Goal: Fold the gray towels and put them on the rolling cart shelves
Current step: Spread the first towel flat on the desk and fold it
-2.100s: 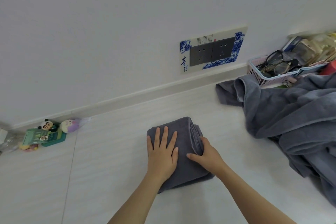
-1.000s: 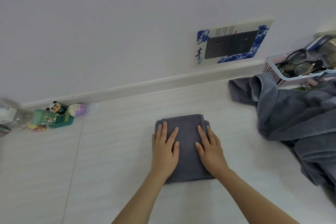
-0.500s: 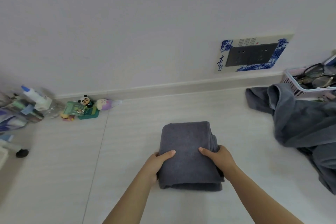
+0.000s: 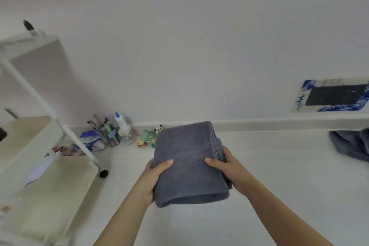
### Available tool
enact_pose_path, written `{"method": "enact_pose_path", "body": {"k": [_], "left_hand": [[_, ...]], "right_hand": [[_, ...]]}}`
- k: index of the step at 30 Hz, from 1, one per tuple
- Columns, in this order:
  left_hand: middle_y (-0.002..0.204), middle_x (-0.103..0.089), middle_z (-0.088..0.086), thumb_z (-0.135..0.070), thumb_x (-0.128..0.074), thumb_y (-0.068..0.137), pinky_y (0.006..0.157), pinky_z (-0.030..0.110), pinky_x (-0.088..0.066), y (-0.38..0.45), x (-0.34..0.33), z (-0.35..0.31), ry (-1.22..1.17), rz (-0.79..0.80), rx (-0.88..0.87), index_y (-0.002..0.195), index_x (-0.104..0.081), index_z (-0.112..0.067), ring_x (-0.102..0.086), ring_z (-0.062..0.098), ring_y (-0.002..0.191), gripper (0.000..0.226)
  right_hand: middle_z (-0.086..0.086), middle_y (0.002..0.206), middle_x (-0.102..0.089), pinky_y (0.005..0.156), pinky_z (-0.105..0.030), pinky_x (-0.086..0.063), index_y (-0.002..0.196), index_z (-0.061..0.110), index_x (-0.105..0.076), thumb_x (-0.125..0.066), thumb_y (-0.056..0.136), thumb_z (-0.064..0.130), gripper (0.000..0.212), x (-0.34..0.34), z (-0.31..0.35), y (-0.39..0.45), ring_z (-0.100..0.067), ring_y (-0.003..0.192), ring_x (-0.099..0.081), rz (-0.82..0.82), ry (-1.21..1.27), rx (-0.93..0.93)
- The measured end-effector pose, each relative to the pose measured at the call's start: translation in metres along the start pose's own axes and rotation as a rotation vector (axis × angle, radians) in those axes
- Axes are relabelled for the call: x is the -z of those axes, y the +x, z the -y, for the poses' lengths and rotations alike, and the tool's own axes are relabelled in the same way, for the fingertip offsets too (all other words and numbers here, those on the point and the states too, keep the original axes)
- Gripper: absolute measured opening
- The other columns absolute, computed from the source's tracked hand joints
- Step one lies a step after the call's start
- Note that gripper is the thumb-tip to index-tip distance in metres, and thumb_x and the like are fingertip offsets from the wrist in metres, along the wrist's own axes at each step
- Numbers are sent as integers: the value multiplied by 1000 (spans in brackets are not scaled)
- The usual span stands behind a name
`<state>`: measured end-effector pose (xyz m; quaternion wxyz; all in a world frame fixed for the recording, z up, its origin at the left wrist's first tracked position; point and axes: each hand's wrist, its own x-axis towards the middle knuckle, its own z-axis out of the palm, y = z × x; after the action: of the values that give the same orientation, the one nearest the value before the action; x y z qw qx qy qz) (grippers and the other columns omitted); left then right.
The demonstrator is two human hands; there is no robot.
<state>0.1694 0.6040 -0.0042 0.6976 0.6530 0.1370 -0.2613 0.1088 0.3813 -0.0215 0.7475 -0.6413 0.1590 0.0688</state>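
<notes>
Even, soft indoor light; mild blur.
We note faint shadows, no glare, wide-angle bending at the edges, softened detail throughout.

2 bare forearms enter from the lower edge, with no sleeve, watch or bracelet on either. the left hand (image 4: 152, 177) shows its thumb and the thumb-side edge of the palm; the right hand (image 4: 229, 170) shows its thumb and the back of the hand. no ring or glove on either hand. thumbnails short and unpainted. wrists bare; the arms are cut off below the elbow by the picture edge.
</notes>
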Motion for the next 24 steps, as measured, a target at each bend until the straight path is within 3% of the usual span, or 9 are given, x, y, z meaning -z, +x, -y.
{"method": "enact_pose_path", "body": {"k": [5, 8, 11, 15, 19, 24], "left_hand": [[126, -56, 4, -28, -76, 76, 70, 38, -56, -39, 62, -62, 16, -120, -240, 142, -33, -28, -62, 24, 100, 79], [136, -46, -2, -33, -73, 78, 89, 40, -51, -67, 97, -96, 71, -203, -418, 148, -19, -36, -55, 22, 113, 89], [141, -37, -10, -37, -66, 85, 104, 38, -42, -96, 121, -131, 169, -259, -599, 148, -13, -41, -46, 15, 122, 82], [147, -33, -12, -37, -56, 92, 105, 33, -39, -134, 140, -185, 254, -308, -737, 147, -17, -45, -44, 11, 123, 68], [151, -30, -9, -37, -55, 93, 108, 38, -38, -166, 150, -238, 318, -337, -810, 145, -21, -46, -43, 16, 128, 63], [150, -35, -4, -34, -61, 90, 108, 38, -38, -197, 172, -293, 352, -526, -874, 140, -37, -43, -44, 21, 128, 56]], "right_hand": [[7, 124, -58, 94, -39, -51, 136, 33, -38, -77, 75, 31, 72, -76, 62, 10, -14, 109, -60, 143, -76, 180], [5, 130, -55, 94, -37, -51, 142, 33, -32, -78, 73, 34, 83, -122, 99, 14, -14, 110, -59, 163, -102, 269], [4, 135, -48, 89, -32, -51, 147, 39, -20, -77, 73, 36, 93, -161, 136, 14, -16, 113, -56, 163, -95, 366], [6, 123, -60, 81, -33, -56, 132, 49, -42, -77, 73, 34, 70, -198, 194, 7, -16, 101, -65, 257, -60, 512], [6, 117, -64, 70, -27, -55, 122, 36, -58, -73, 78, 27, 47, -226, 255, 10, -14, 95, -68, 344, -65, 602], [5, 106, -70, 67, -27, -54, 114, 27, -65, -71, 81, 25, 33, -275, 323, 21, -13, 86, -70, 477, -114, 612]]}}
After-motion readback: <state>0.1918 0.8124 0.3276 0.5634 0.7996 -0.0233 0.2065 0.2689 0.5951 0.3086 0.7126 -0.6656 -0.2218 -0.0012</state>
